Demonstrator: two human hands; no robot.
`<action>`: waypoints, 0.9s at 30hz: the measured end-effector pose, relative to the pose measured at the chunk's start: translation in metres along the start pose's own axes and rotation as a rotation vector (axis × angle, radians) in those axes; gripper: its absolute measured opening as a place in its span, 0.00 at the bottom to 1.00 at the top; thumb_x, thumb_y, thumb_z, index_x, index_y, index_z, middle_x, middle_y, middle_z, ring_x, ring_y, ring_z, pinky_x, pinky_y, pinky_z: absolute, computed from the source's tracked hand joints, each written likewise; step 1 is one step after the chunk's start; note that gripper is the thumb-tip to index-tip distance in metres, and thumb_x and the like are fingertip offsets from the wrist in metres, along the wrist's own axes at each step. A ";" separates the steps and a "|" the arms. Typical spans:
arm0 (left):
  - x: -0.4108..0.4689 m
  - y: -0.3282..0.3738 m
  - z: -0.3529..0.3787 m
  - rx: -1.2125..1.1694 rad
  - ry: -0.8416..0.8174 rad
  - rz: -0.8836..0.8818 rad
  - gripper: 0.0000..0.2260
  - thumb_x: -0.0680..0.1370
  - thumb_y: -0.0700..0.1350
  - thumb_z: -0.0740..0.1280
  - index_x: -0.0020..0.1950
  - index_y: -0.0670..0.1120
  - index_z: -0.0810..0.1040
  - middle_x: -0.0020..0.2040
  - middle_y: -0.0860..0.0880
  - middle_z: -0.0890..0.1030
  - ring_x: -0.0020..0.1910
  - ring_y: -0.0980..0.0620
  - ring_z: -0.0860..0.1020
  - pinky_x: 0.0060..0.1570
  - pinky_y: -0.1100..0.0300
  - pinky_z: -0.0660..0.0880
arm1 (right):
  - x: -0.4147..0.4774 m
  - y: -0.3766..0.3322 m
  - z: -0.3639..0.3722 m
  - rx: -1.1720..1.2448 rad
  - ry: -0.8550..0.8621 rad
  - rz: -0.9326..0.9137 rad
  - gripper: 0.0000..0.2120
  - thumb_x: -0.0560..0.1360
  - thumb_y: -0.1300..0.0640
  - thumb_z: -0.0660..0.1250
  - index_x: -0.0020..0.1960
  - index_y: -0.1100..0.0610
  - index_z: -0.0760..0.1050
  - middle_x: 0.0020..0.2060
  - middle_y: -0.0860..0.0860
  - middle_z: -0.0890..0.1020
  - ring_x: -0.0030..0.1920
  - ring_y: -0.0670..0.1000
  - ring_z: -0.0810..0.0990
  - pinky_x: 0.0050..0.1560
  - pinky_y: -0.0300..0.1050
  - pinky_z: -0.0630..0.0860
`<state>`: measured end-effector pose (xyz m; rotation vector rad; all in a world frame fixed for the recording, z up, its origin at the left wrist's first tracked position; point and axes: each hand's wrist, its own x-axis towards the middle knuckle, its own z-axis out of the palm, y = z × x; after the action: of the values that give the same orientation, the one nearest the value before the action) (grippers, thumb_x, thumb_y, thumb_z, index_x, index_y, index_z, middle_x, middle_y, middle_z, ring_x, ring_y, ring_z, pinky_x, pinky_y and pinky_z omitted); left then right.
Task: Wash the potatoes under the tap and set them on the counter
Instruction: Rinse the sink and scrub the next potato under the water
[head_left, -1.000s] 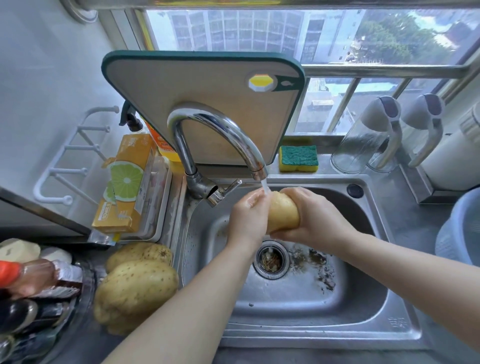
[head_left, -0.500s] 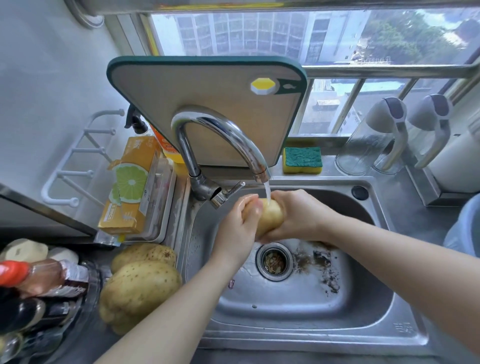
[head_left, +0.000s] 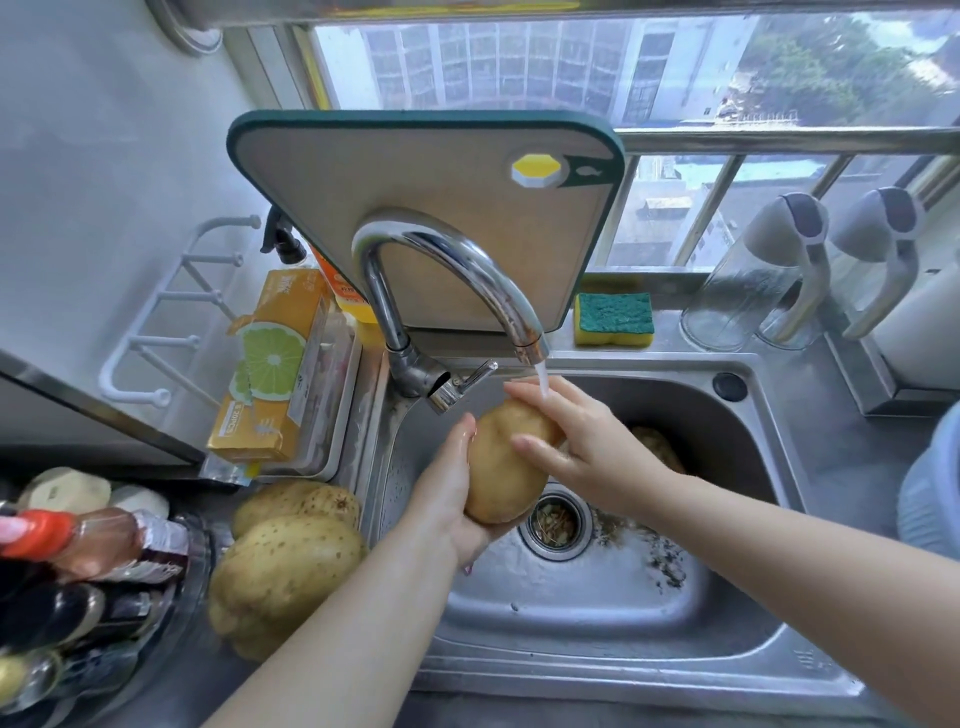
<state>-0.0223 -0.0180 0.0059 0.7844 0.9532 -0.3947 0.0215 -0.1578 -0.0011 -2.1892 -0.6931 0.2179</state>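
While water runs in a thin stream (head_left: 542, 382) from the curved tap (head_left: 441, 254), a potato (head_left: 504, 467) is held above the sink (head_left: 597, 613), over the left part of the basin and just left of the drain (head_left: 556, 522). It is cradled from below and from the left by the left hand (head_left: 447, 501), whose fingers are curled round its underside in a grip. The right hand (head_left: 587, 447) is laid on the potato's upper right side with its fingers straight and spread, nothing being clasped by them; the stream is met by its topmost fingers just under the spout. A second potato (head_left: 657, 447) is partly seen in the basin near the back wall, behind the right wrist. On the counter (head_left: 831, 467), against the sink's left edge, a smaller potato (head_left: 298, 501) is set behind a larger potato (head_left: 285, 571), the two touching. A cutting board (head_left: 415, 208) is propped upright behind the tap along the counter's back edge, and a green and yellow sponge (head_left: 614, 318) is placed just to its right. Dark specks are scattered on the basin floor right of the drain.
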 end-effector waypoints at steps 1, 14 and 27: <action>0.000 -0.002 -0.001 -0.004 -0.013 -0.010 0.18 0.77 0.60 0.63 0.55 0.47 0.77 0.46 0.40 0.82 0.43 0.42 0.80 0.42 0.47 0.79 | -0.003 0.003 -0.002 0.044 -0.016 0.083 0.31 0.73 0.39 0.66 0.70 0.55 0.70 0.62 0.46 0.74 0.61 0.42 0.72 0.64 0.40 0.69; -0.006 -0.027 0.005 0.192 -0.088 0.413 0.13 0.74 0.56 0.66 0.54 0.51 0.78 0.55 0.44 0.82 0.49 0.47 0.81 0.44 0.51 0.80 | 0.000 -0.014 0.011 0.944 0.296 0.769 0.12 0.75 0.48 0.68 0.53 0.55 0.78 0.51 0.56 0.83 0.51 0.55 0.82 0.52 0.54 0.78; -0.002 -0.017 -0.010 0.081 0.020 0.395 0.10 0.78 0.52 0.65 0.58 0.52 0.74 0.56 0.44 0.79 0.50 0.45 0.79 0.41 0.49 0.81 | 0.022 -0.026 0.016 0.959 0.208 0.697 0.09 0.82 0.49 0.58 0.52 0.50 0.76 0.51 0.53 0.80 0.54 0.52 0.78 0.58 0.50 0.74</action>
<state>-0.0396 -0.0212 -0.0028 1.0281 0.7809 -0.0817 0.0236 -0.1214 0.0092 -1.3922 0.3012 0.5366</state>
